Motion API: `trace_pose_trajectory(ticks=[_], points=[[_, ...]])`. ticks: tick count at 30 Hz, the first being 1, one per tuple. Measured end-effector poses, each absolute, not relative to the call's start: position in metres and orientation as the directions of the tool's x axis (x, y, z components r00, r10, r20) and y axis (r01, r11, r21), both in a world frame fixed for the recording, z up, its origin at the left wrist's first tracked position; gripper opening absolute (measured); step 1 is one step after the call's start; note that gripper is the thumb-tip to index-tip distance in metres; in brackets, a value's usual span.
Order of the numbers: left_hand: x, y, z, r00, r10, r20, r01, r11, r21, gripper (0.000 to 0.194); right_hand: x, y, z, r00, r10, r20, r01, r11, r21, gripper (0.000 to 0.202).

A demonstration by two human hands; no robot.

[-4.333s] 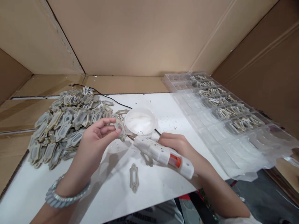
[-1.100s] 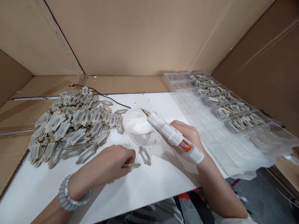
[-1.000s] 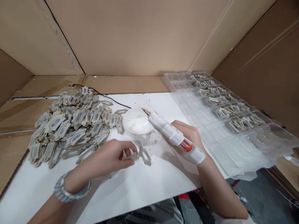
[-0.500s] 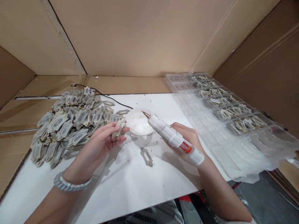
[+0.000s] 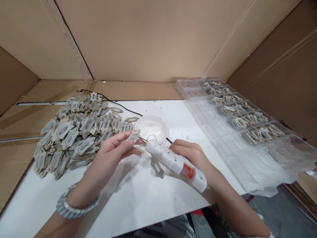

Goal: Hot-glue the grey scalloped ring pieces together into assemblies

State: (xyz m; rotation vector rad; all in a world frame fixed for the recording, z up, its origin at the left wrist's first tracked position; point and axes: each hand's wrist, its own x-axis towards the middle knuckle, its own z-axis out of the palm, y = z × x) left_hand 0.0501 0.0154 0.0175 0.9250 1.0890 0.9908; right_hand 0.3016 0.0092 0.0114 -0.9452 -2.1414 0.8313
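Note:
My left hand (image 5: 117, 148) pinches a small grey frame-shaped piece (image 5: 133, 137) with pointed, notched ends between thumb and fingers. In my right hand (image 5: 189, 152) is a white glue gun (image 5: 170, 158) with an orange part on its body, its handle hidden behind it. The thin metal nozzle (image 5: 143, 140) points left and meets, or nearly meets, the held piece's right edge. Below the glue gun, another frame-shaped piece (image 5: 158, 168) lies on the white tabletop. A round whitish dish (image 5: 158, 124) stands just behind the nozzle.
Left of my hands spreads a large heap of grey frame pieces (image 5: 69, 132). Along the right runs a clear plastic compartment tray (image 5: 220, 148), with pieces filed in several compartments. A black cord (image 5: 121, 106) crosses the back of the table. Cardboard walls (image 5: 138, 43) enclose the workspace.
The glue gun has moved left and down, bringing its nozzle to the held piece. My left hand has shifted slightly right, and its piece now lies more slanted.

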Motion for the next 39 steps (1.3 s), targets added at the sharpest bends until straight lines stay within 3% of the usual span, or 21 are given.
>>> trace_pose_trajectory(ticks=[19, 39], points=[[0.0547, 0.0116, 0.0187, 0.157, 0.959, -0.236, -0.194, 0.265, 0.945, 0.027, 0.2975, 0.0084, 0.0111, -0.519, 0.810, 0.274, 0.511, 0.551, -0.660, 0.011], [0.0574, 0.0113, 0.0211, 0.132, 0.963, -0.236, -0.183, 0.257, 0.949, 0.028, 0.2946, 0.0085, 0.0137, -0.514, 0.799, 0.313, 0.501, 0.576, -0.646, 0.015]])
